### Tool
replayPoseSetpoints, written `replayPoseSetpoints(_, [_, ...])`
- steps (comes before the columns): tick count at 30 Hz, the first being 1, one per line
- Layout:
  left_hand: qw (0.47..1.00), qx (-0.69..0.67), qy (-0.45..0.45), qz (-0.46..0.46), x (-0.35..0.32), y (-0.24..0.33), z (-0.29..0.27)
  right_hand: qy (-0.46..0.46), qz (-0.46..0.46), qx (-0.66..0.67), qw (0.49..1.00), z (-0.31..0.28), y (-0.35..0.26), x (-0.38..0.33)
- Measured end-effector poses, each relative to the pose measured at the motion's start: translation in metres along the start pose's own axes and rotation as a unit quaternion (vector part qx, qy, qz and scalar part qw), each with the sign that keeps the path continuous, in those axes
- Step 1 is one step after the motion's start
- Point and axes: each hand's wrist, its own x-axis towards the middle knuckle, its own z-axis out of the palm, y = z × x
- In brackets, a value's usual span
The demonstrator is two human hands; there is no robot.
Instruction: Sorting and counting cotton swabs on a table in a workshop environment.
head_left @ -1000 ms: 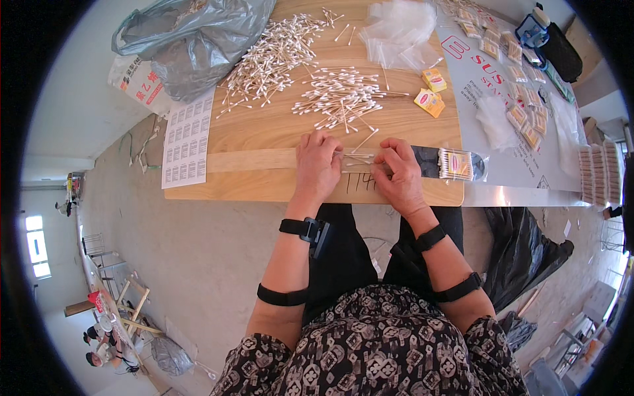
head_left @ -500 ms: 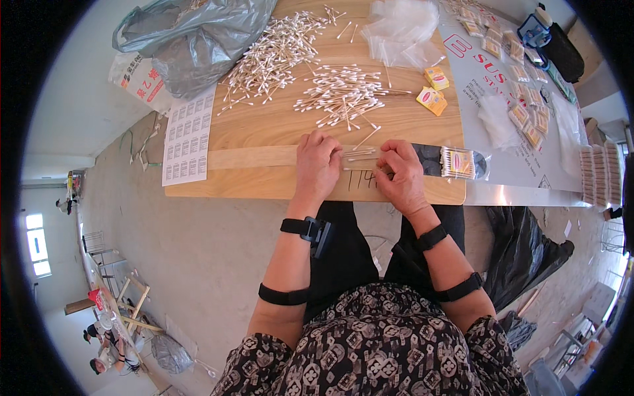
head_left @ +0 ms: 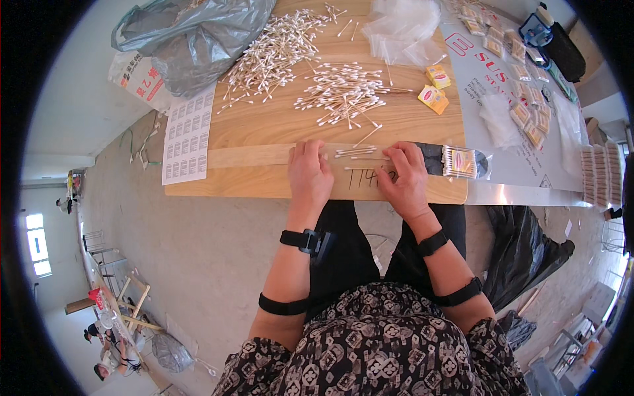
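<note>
My left hand (head_left: 310,173) rests at the table's front edge with its fingers curled together. Whatever is in those fingers, if anything, is hidden. To its right, a few loose cotton swabs (head_left: 355,153) lie side by side, roughly parallel to the edge. My right hand (head_left: 405,178) is bent over the other end of these swabs, thumb and fingertips drawn together; what they grip cannot be made out. One single swab (head_left: 360,167) lies below the row, pointing toward the right hand. A clear packet of swabs with a yellow card (head_left: 458,162) sits just right of that hand.
Beyond my hands lie a smaller heap of swabs (head_left: 343,96) and a larger one (head_left: 274,56). A grey plastic bag (head_left: 198,46), a printed label sheet (head_left: 188,138), clear bags (head_left: 403,30) and yellow cards (head_left: 433,99) surround them. Filled packets (head_left: 528,119) lie at right.
My left hand has drawn back to the left and slightly nearer me, away from the short row of swabs. My right hand has shifted slightly to the right. More of the row shows now.
</note>
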Motion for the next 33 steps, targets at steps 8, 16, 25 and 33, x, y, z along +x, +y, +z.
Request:
replayPoseSetpoints(8, [0.997, -0.046, -0.053, 0.023, -0.009, 0.02, 0.012, -0.057, 0.003, -0.015, 0.998, 0.0, -0.002, -0.005])
replayPoseSetpoints(16, [0.996, -0.044, -0.043, 0.064, -0.008, 0.02, 0.007, -0.01, 0.046, 0.045, 0.998, 0.001, 0.002, -0.005])
replayPoseSetpoints(25, [0.992, -0.003, -0.09, 0.087, -0.01, 0.026, 0.001, -0.023, 0.013, 0.007, 1.0, 0.0, 0.001, -0.002])
replayPoseSetpoints(33, [0.951, -0.298, -0.001, -0.084, -0.026, 0.022, 0.015, 0.038, 0.132, 0.149, 0.979, -0.002, -0.003, -0.014])
